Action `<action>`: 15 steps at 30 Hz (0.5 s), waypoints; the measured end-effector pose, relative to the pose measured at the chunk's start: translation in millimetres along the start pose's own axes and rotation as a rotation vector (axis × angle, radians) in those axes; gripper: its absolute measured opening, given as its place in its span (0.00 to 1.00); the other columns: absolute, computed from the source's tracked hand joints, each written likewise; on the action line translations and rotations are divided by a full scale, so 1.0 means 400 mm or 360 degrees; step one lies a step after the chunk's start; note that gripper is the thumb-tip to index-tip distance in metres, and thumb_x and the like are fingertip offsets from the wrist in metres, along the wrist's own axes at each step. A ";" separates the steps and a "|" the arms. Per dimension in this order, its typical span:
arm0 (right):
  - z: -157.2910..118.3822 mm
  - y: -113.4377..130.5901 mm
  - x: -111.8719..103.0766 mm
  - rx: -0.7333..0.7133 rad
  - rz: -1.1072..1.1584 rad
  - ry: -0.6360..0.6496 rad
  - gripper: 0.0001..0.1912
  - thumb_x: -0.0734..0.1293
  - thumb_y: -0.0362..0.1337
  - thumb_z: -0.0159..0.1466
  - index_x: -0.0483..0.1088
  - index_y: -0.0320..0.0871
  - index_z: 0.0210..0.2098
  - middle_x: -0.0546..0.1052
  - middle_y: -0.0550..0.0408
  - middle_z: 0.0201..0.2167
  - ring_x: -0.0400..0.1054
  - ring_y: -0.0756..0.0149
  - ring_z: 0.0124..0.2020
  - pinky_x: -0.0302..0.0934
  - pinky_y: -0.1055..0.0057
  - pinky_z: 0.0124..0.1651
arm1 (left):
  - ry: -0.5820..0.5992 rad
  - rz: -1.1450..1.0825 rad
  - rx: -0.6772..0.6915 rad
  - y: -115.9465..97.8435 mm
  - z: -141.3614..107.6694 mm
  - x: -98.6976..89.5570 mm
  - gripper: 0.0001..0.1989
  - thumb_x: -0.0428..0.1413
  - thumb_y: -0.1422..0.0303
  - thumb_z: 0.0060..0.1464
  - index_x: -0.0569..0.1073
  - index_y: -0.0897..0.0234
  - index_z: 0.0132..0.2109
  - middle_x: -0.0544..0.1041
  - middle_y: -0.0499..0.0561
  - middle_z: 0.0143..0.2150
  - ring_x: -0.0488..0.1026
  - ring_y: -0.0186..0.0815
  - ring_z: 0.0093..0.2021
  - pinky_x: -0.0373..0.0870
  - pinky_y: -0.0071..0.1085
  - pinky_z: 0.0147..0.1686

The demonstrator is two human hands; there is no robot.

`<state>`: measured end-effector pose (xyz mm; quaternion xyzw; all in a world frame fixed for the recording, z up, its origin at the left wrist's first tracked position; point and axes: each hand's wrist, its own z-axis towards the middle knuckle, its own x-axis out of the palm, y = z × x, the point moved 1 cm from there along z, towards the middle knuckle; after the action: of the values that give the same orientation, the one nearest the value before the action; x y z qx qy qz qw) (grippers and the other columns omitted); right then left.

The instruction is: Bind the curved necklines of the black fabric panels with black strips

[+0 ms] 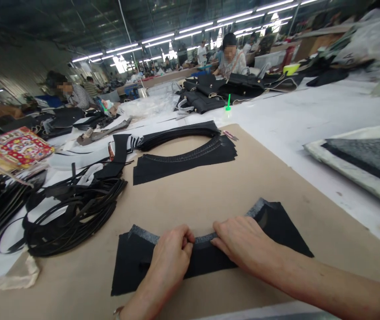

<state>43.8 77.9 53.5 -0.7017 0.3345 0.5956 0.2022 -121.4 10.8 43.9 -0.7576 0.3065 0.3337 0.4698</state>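
Note:
A curved black material panel [210, 260] lies flat on the brown board [270, 182], its concave edge facing away from me and lined with a grey, shiny strip. My left hand [173, 253] pinches that edge left of its middle, thumb against fingers. A little to the right, my right hand [239, 240] grips the same edge, fingertips on the grey strip. Parts of the panel are covered by both hands. Farther back on the board rest stacked black curved panels [183, 162], some with pale stitch-like lines.
Coiled black strips [73, 218] lie at left, near a red printed packet [20, 146]. Small snips [230, 135] and a green-tipped bottle [227, 106] are beyond the stack. At right is a pale slab with grey cloth [373, 155]. Co-workers sit behind piles of black bags [210, 91].

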 end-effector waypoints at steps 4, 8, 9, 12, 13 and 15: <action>0.001 -0.004 -0.004 0.0003 0.0025 -0.0021 0.12 0.63 0.41 0.67 0.73 0.41 0.33 0.75 0.47 0.27 0.72 0.57 0.33 0.60 0.68 0.37 | -0.0029 0.0009 -0.0003 0.002 -0.002 0.003 0.08 0.53 0.79 0.52 0.68 0.61 0.37 0.70 0.42 0.26 0.67 0.32 0.29 0.53 0.26 0.30; 0.000 -0.012 -0.001 -0.0015 0.0038 -0.0032 0.12 0.64 0.42 0.66 0.73 0.41 0.33 0.75 0.48 0.27 0.72 0.57 0.33 0.60 0.67 0.37 | -0.0063 0.0025 -0.0022 0.006 -0.001 -0.003 0.12 0.55 0.78 0.51 0.63 0.60 0.40 0.70 0.40 0.26 0.68 0.33 0.30 0.54 0.27 0.31; 0.000 -0.014 0.003 -0.0017 0.0039 -0.0036 0.11 0.64 0.42 0.66 0.73 0.41 0.33 0.75 0.48 0.27 0.72 0.57 0.33 0.60 0.67 0.37 | -0.0057 0.0044 -0.0010 0.006 -0.002 -0.005 0.10 0.55 0.78 0.51 0.64 0.60 0.39 0.70 0.41 0.27 0.68 0.33 0.30 0.55 0.27 0.31; -0.001 -0.017 0.014 -0.0025 0.0039 -0.0060 0.11 0.64 0.42 0.66 0.73 0.42 0.33 0.75 0.48 0.27 0.72 0.57 0.34 0.60 0.67 0.37 | -0.0184 0.0146 0.0106 0.007 -0.010 -0.004 0.08 0.55 0.78 0.51 0.66 0.60 0.36 0.72 0.44 0.33 0.69 0.36 0.35 0.58 0.30 0.35; -0.001 -0.018 0.016 -0.0028 0.0033 -0.0071 0.11 0.65 0.43 0.66 0.73 0.42 0.33 0.75 0.48 0.27 0.72 0.57 0.34 0.60 0.68 0.37 | -0.0270 0.0194 0.0182 0.008 -0.015 0.000 0.08 0.55 0.78 0.52 0.67 0.60 0.36 0.72 0.46 0.36 0.69 0.37 0.38 0.59 0.32 0.37; -0.002 -0.017 0.016 -0.0030 0.0017 -0.0090 0.12 0.65 0.42 0.66 0.73 0.41 0.33 0.75 0.49 0.27 0.72 0.57 0.33 0.60 0.68 0.37 | -0.0457 0.0301 0.0400 0.010 -0.026 0.017 0.10 0.52 0.80 0.54 0.70 0.60 0.38 0.72 0.48 0.40 0.69 0.40 0.43 0.61 0.36 0.42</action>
<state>49.8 80.5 46.7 -0.6848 0.3267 0.6194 0.2019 -118.2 -1.4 40.1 -0.6057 0.3452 0.4399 0.5660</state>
